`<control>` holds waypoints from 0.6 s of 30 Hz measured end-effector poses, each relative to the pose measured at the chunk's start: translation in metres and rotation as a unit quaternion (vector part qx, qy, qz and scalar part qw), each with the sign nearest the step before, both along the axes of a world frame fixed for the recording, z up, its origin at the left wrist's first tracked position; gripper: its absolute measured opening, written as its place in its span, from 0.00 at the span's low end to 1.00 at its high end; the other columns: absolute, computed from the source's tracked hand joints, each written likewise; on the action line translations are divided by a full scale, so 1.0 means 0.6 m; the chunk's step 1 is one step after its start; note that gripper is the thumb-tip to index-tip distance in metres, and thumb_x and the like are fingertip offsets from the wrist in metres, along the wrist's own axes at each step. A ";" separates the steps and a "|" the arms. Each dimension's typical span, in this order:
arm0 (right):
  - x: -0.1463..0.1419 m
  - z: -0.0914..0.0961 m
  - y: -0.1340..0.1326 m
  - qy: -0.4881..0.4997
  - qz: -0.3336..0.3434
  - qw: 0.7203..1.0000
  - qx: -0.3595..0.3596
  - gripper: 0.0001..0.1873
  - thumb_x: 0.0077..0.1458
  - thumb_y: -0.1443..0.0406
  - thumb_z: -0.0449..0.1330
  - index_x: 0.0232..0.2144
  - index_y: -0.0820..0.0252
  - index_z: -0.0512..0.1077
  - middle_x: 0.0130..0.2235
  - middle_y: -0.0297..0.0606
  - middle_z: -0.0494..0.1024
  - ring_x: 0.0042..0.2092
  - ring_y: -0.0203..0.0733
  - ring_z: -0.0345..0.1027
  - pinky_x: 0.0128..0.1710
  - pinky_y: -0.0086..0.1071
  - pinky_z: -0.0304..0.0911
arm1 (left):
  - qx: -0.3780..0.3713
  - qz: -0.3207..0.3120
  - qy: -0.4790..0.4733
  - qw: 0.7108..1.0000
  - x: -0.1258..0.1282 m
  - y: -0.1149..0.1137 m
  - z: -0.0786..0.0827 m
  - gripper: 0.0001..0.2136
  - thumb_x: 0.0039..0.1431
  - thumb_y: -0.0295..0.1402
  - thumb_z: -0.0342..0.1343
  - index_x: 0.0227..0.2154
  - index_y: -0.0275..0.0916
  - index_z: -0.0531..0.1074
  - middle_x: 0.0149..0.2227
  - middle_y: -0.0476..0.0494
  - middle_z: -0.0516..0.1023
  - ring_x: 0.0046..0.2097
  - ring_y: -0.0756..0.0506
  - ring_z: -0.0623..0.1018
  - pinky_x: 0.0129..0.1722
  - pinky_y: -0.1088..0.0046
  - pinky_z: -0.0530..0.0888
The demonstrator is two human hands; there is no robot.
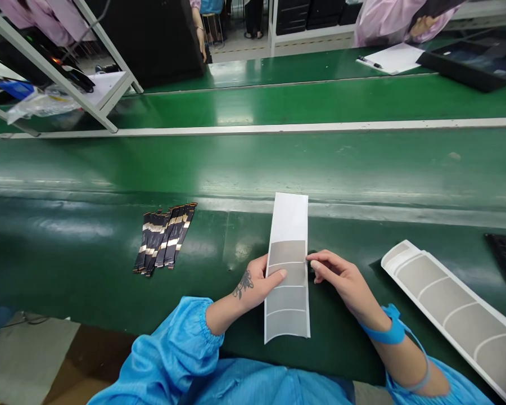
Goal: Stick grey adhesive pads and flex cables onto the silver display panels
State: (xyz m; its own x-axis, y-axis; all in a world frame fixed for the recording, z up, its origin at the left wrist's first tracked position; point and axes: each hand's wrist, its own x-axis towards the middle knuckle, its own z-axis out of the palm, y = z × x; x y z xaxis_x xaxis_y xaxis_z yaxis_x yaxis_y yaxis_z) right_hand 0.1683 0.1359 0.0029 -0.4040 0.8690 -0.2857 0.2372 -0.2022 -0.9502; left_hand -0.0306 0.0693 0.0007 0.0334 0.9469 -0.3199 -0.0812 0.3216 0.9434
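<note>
1. Fingers (277, 275) of our left hand (255, 284) lie across the left edge of a white backing strip (289, 216), pressing it against a grey pad (287, 253).
2. Fingertips (312, 262) of our right hand (337, 275) stand close together at the strip's right edge, touching it; whether they grip, we cannot tell.
3. That strip lies between our hands, on the green counter (109, 230).
4. Well left of it sits a bunch of black flex cables (164, 239); near our right hand lies a second strip of grey pads (451, 315).
</note>
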 end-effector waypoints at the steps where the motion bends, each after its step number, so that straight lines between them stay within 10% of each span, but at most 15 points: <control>1: 0.000 0.000 0.000 0.000 -0.001 1.000 -0.003 0.22 0.48 0.45 0.64 0.33 0.56 0.78 0.34 0.37 0.75 0.26 0.34 0.65 0.29 0.31 0.68 | 0.001 -0.002 -0.001 1.000 0.000 0.000 0.001 0.19 0.53 0.39 0.58 0.45 0.33 0.75 0.42 0.40 0.81 0.43 0.41 0.78 0.41 0.69 0.74; 18: -0.008 0.006 0.000 -0.004 -0.022 0.999 -0.046 0.23 0.43 0.45 0.66 0.29 0.58 0.77 0.33 0.39 0.77 0.30 0.37 0.66 0.28 0.31 0.68 | 0.047 -0.038 0.008 0.998 0.006 -0.007 0.007 0.18 0.56 0.37 0.56 0.47 0.35 0.75 0.45 0.39 0.80 0.45 0.38 0.78 0.45 0.65 0.73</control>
